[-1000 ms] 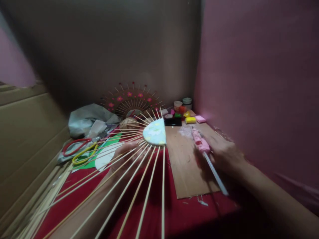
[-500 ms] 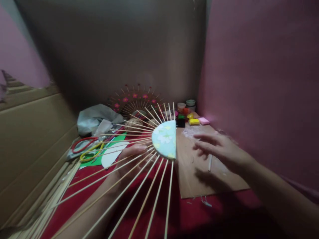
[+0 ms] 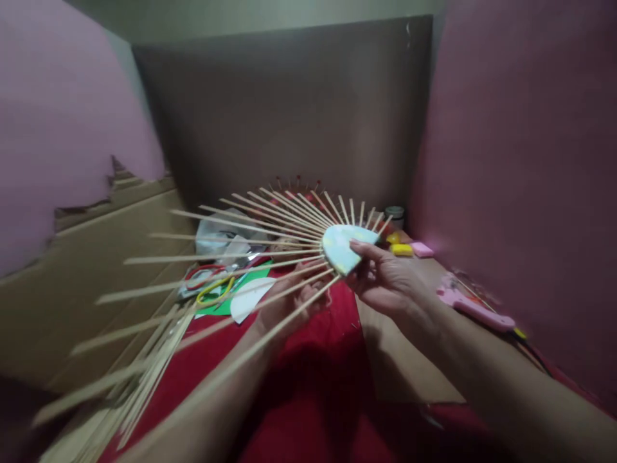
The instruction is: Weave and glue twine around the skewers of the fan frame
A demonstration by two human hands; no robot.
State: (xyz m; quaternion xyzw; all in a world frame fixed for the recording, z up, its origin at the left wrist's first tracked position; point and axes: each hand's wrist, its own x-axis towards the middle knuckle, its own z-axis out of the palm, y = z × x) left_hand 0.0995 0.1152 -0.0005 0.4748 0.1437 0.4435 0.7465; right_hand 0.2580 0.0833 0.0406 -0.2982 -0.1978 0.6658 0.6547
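A fan of thin wooden sticks radiates from a light blue half-disc (image 3: pixel 337 244) with a pale floral pattern. My right hand (image 3: pixel 380 276) pinches the half-disc near its straight edge, thumb on top and fingers underneath. Below the lower sticks, my left hand (image 3: pixel 294 296) has its fingers curled close around them, partly hidden behind the sticks. The long sticks spread to the left and upward, several of them passing over my left forearm.
Scissors with a yellow handle (image 3: pixel 214 292), a white cut-out (image 3: pixel 248 299) and green sheet lie left. Loose sticks (image 3: pixel 149 379) rest beside the cardboard wall (image 3: pixel 120 238). A brown board (image 3: pixel 409 366), a pink glue gun (image 3: pixel 477 310) and yellow clay packet (image 3: pixel 402 249) are right.
My right hand has moved left from above the board and taken hold of the half-disc. The stick fan has turned and tilted flatter. The view has shifted left.
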